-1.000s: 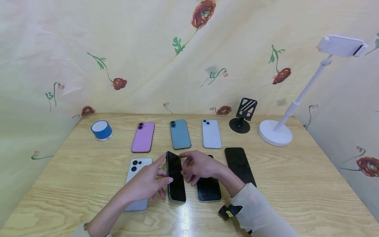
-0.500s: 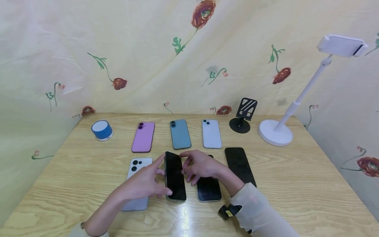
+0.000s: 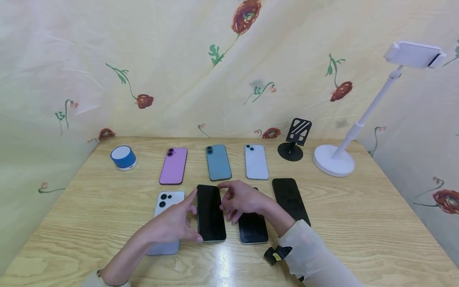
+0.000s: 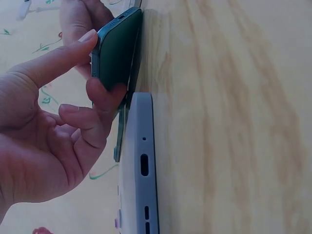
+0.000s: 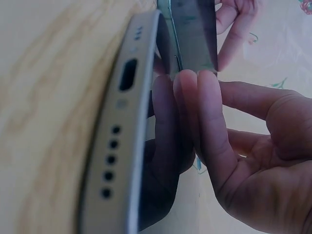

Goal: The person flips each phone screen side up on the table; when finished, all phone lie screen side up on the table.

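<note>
A dark phone with its screen up lies between both hands, tilted with its left edge raised. Its green frame shows in the left wrist view. My left hand holds that raised edge, thumb at the near corner and index finger at the far corner. Fingertips of my right hand touch the right edge, the index finger near the far corner. Below the left hand lies a pale grey phone, back up and partly covered. Under the right hand is another black-screened phone.
Pink, blue and white phones lie in a row behind, backs up. A black phone is at right. Beyond stand a black stand, a white stand and a blue-and-white cylinder.
The held phone's left edge has come down leftward, so more of its screen shows. My left thumb has slid from the screen to the near left corner. The right hand has hardly moved.
</note>
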### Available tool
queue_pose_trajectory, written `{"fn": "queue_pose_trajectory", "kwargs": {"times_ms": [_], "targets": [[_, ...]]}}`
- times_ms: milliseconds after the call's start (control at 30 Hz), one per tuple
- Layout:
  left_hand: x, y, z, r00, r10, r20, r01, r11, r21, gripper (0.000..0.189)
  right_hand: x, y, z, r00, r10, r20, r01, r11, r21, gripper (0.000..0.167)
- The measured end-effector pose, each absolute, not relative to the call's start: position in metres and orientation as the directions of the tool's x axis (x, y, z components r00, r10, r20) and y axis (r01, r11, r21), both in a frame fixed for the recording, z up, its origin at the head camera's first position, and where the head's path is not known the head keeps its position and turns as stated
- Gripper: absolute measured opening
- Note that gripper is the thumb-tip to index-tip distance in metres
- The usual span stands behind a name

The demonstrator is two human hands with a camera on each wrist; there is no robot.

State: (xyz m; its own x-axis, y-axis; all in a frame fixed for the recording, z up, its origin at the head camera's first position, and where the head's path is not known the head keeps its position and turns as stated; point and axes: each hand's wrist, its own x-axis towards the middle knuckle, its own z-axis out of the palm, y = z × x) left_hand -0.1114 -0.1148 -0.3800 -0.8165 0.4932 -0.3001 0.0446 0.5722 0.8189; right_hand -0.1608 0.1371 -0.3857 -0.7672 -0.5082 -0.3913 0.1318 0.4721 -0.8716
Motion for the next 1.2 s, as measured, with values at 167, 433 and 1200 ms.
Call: {"fn": "queue_pose_trajectory", "kwargs": {"times_ms": [167,433,1200], "targets": [[-0.113,-0.116,-0.384,-0.808,0.509,-0.297,0.042,0.553,0.832,0.133,-0.162,0.137,-0.386,-0.766,-0.510,-0.391,0.137,0.466,-0.874,0.069],[-0.113,-0.117,-0.388,-0.796,0.517,-0.313,0.014,0.534,0.845,0.133,-0.164,0.138,-0.386,-0.759,-0.512,-0.401,0.140,0.474,-0.869,0.070],[-0.119,-0.106,-0.388,-0.795,0.506,-0.336,0.127,0.680,0.723,0.117,-0.164,0.144,-0.387,-0.775,-0.482,-0.409,0.153,0.484,-0.862,0.065]]}}
